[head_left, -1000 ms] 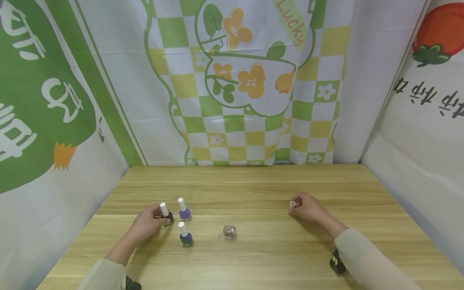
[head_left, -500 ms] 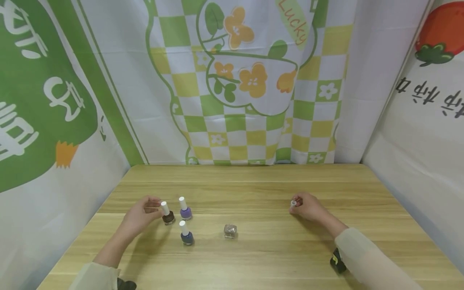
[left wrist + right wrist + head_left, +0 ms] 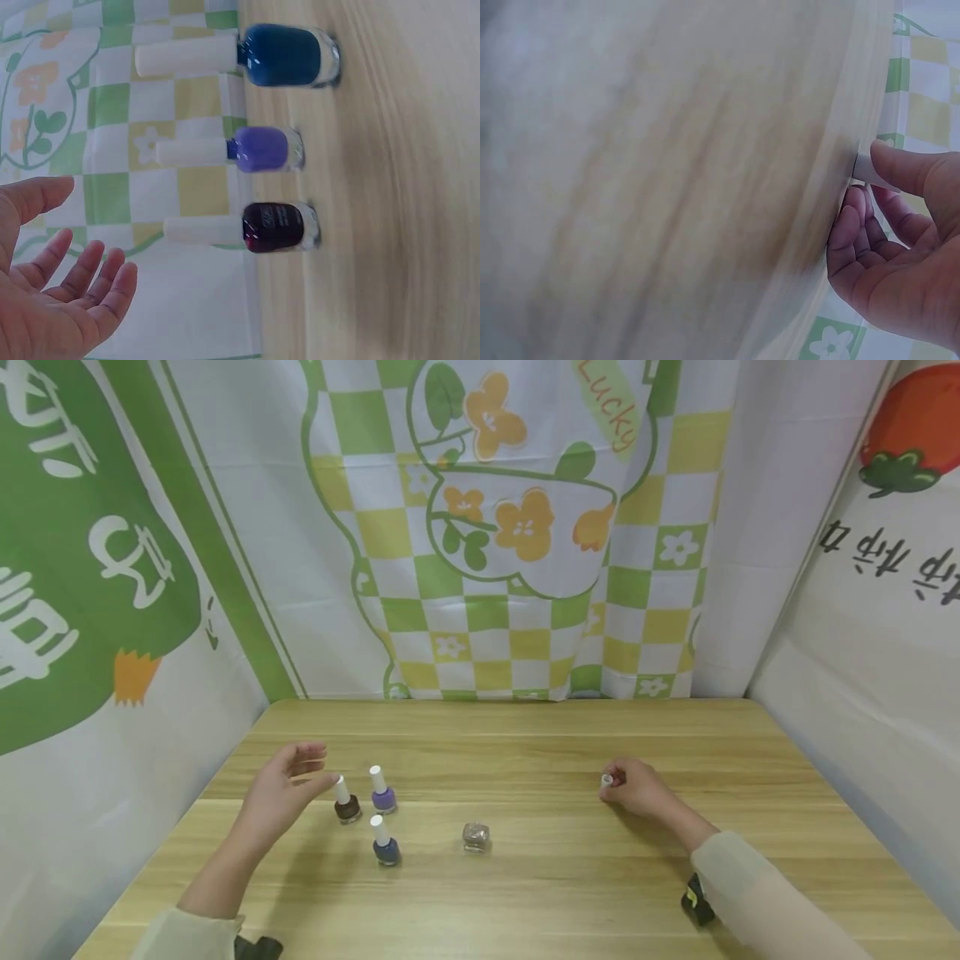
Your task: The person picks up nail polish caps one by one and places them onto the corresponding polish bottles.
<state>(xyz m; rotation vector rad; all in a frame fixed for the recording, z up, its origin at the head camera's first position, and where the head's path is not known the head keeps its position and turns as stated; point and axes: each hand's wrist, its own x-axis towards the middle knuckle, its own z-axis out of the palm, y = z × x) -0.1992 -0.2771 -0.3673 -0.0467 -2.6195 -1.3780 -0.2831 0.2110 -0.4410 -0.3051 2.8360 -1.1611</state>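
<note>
My left hand point(image 3: 281, 793) hovers with its fingers apart, holding nothing, just left of a dark nail polish bottle point(image 3: 347, 810) with a white cap. Right of that bottle stands a purple nail polish bottle point(image 3: 383, 799), and nearer me a blue nail polish bottle point(image 3: 386, 852). All three are upright, as the left wrist view confirms. My right hand point(image 3: 636, 787) pinches a white cap point(image 3: 606, 782), hollow end up, at the tabletop; the right wrist view shows thumb and fingers on the cap point(image 3: 868, 171). A squat glitter nail polish bottle point(image 3: 476, 837) without a cap stands between the hands.
The wooden table point(image 3: 540, 893) ends at a patterned curtain point(image 3: 510, 635) behind, with printed cloth on the left and right sides. Black wrist devices sit below both sleeves, including one point(image 3: 697, 900) at the right.
My left hand has let go of the dark nail polish bottle and lifted up and to the left, fingers spreading. The right hand stays put with the cap.
</note>
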